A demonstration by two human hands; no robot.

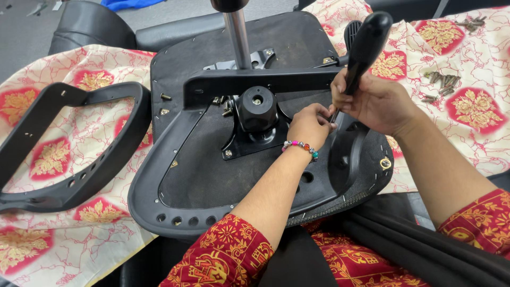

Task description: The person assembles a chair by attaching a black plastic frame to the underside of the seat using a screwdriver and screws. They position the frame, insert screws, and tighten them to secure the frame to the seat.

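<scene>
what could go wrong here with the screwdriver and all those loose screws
The screwdriver tip sits right beside the left hand fingertips; a slip by the right hand could jab them. The loose screws lie on patterned cloth, where they could roll off or get lost against the print.

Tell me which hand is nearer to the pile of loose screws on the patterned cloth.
Right. The right hand grips the black screwdriver handle, just left of the loose screws on the cloth. The left hand sits farther left, fingers down on the upturned seat base.
</scene>
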